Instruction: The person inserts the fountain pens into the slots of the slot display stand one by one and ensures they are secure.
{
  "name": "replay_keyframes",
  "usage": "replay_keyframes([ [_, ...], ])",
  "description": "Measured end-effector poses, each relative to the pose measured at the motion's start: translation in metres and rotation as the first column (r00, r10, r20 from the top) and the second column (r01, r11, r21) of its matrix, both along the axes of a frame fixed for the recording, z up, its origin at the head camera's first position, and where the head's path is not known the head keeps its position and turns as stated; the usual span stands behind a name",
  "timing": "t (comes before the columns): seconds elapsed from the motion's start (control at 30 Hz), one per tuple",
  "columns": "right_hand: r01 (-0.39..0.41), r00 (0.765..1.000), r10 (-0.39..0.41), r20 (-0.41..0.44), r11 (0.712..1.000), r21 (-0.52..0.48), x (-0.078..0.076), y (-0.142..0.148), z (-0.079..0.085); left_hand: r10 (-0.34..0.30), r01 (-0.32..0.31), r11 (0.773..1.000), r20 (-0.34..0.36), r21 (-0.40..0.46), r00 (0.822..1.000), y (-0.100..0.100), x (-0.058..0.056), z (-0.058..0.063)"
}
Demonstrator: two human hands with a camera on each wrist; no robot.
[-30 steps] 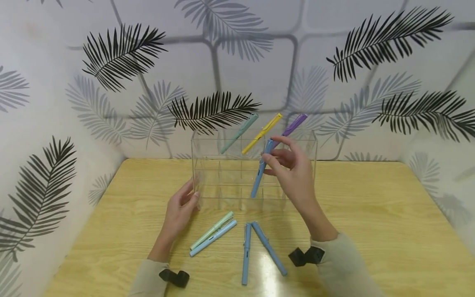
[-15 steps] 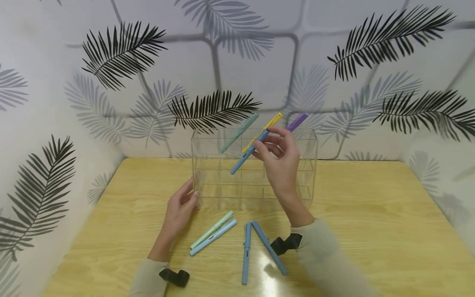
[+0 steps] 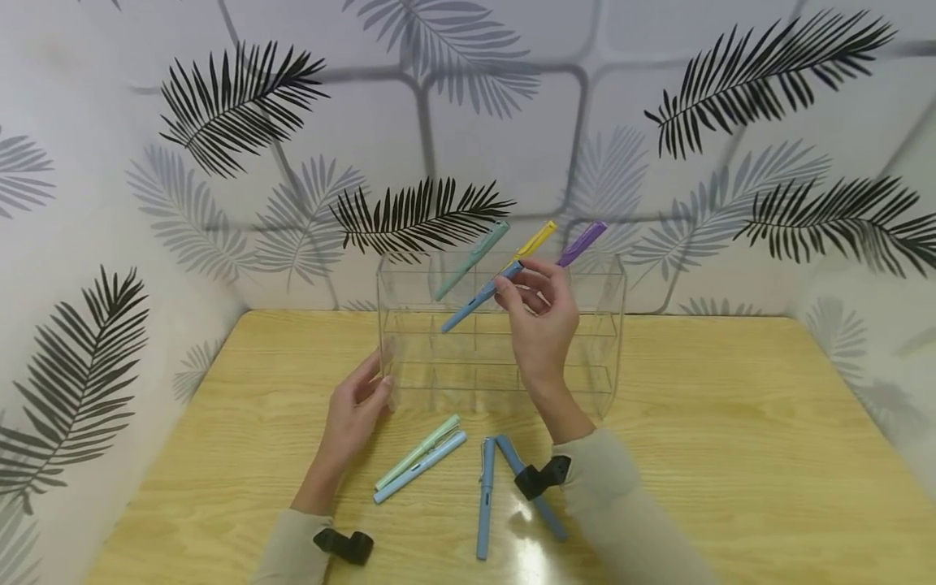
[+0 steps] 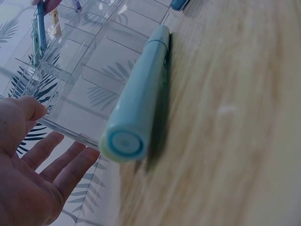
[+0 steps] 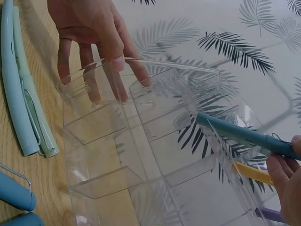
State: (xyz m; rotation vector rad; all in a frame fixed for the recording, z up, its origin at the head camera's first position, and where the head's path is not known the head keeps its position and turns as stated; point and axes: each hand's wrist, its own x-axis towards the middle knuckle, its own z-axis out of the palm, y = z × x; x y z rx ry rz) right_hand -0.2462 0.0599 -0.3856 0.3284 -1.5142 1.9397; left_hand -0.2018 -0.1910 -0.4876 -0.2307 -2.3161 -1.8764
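My right hand (image 3: pixel 544 325) pinches a blue pen (image 3: pixel 468 310) between thumb and fingers, slanting over the clear compartment organizer (image 3: pixel 409 334). In the right wrist view, the held pen's lower end (image 5: pixel 211 123) is at the organizer's upper back compartments; I cannot tell whether it is inside one. My left hand (image 3: pixel 354 414) holds the organizer's left side wall, thumb on one face and fingers on the other. A teal pen (image 3: pixel 471 262), a yellow pen (image 3: pixel 541 237) and a purple pen (image 3: pixel 582 244) lean in the back row.
On the wooden table (image 3: pixel 731 422) in front lie a light green pen (image 3: pixel 417 453) and a light blue pen (image 3: pixel 422 469) side by side. Two blue pens lie to their right, one upright in view (image 3: pixel 485 500), the other (image 3: pixel 509 453) partly behind my right wrist camera. A leaf-patterned backdrop rises behind.
My right hand has moved left with the blue pen, which has gone from steep to more slanted, over the organizer's back-left part. My left hand has stayed in place.
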Motion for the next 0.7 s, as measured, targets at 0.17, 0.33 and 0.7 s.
replay_keyframes([
  [0.17,0.006,0.999,-0.009,0.047,0.998,0.066,0.0,-0.004,-0.007,0.002,-0.002,1.0,0.01,-0.007,1.0,-0.001,0.0,0.0],
  [0.33,0.028,0.996,-0.042,0.082,0.986,0.166,-0.001,-0.007,-0.012,0.007,-0.007,1.0,0.015,-0.005,1.0,-0.001,0.001,0.0],
  [0.7,0.057,0.985,-0.114,0.129,0.923,0.38,-0.002,-0.004,-0.013,0.025,-0.025,0.999,0.023,-0.028,0.999,0.0,0.001,0.001],
])
